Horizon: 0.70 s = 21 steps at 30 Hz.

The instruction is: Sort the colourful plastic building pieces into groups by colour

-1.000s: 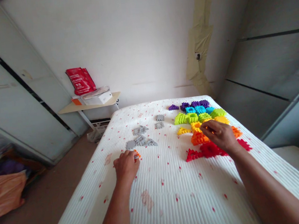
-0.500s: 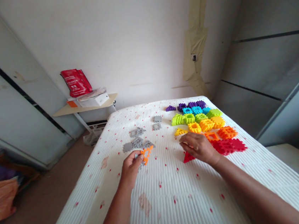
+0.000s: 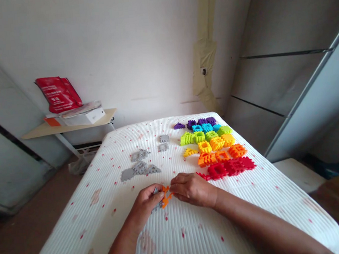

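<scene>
1. A person's two bare arms reach forward over a white ribbed mattress (image 3: 199, 237) dotted with small red marks. The hands meet near the middle of it, closer to the near edge than the far one.
2. The left hand (image 3: 145, 200) is curled, fingers narrow, pinching a toothed orange piece (image 3: 165, 196). A grey piece (image 3: 155, 192) shows in the same grip, pressed against the orange one.
3. The right hand (image 3: 192, 189) lies knuckles up, its fingertips closed on the right side of the orange piece. The piece is held just above the mattress.
4. Judged from this, the step in hand is fitting the orange and grey pieces together. A next move would call for lining up their teeth and keeping both grips firm. Whether they are locked yet cannot be told.
5. Loose grey pieces (image 3: 139, 169) lie beyond the left hand, toward the far left corner.
6. Toward the far right corner, toothed blocks lie in colour-sorted rows. A red row (image 3: 228, 167) is nearest, then orange, yellow, green, blue, and a purple row (image 3: 199, 122) at the far edge.
7. No container sits on the mattress. On a side shelf (image 3: 36, 132) beyond the far left corner rests a white box (image 3: 83, 118), its contents hidden. A red bag (image 3: 58, 94) leans on the wall above it.
</scene>
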Tool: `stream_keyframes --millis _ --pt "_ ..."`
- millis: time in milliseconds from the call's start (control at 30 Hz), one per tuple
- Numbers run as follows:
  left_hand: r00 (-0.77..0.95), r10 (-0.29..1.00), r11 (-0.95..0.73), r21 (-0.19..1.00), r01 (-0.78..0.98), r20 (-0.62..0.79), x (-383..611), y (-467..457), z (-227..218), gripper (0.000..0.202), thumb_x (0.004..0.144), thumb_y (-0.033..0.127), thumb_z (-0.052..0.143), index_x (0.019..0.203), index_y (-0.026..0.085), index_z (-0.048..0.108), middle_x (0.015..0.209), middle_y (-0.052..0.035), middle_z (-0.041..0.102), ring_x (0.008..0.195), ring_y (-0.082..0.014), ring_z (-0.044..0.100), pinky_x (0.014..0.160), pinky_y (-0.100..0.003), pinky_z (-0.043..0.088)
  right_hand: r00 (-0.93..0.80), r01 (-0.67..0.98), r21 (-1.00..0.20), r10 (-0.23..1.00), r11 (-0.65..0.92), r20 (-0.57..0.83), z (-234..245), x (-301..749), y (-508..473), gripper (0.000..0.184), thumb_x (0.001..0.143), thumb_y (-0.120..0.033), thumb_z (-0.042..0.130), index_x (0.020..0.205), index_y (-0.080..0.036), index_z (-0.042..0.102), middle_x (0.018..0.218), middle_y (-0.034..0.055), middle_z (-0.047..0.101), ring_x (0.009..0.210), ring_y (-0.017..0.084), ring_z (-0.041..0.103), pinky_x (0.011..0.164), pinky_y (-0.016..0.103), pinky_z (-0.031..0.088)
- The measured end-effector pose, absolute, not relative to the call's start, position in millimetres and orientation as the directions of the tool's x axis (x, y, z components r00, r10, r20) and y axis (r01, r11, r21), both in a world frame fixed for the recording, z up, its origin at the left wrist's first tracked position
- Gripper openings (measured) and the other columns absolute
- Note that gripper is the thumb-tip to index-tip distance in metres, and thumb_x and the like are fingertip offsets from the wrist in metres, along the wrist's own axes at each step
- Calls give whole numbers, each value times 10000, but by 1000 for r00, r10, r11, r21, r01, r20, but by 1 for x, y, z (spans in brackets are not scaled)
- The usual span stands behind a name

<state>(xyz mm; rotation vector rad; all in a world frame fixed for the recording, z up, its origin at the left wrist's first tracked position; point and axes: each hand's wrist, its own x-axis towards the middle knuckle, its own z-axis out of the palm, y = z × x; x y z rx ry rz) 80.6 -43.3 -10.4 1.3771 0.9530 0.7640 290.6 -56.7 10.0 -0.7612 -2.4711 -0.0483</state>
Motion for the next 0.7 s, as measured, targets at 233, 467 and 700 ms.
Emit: stream_keyframes --millis 233,467,700 --pt "459 881 94 993 69 -116 80 -43 -11 200 740 356 611 768 159 626 654 4 538 612 -117 438 592 -228 339 -703 575 -81 542 814 460 20 292 -61 156 886 -214 487 980 -158 600 900 72 648 811 155 587 705 260 465" --pt "460 881 99 994 45 -109 82 -44 -14 220 734 368 623 773 152 638 658 -8 548 612 -118 438 588 -233 337 -717 554 -104 537 826 444 23 294 -60 137 874 -201 505 957 -161 606 888 63 654 807 147 583 723 257 452" --pt "475 871 129 991 26 -125 84 -45 -11 260 722 401 633 780 148 648 648 -7 546 599 -116 436 578 -237 336 -714 543 -158 553 824 429 22 299 -58 119 856 -190 533 937 -166 618 842 46 653 782 138 587 730 248 454"
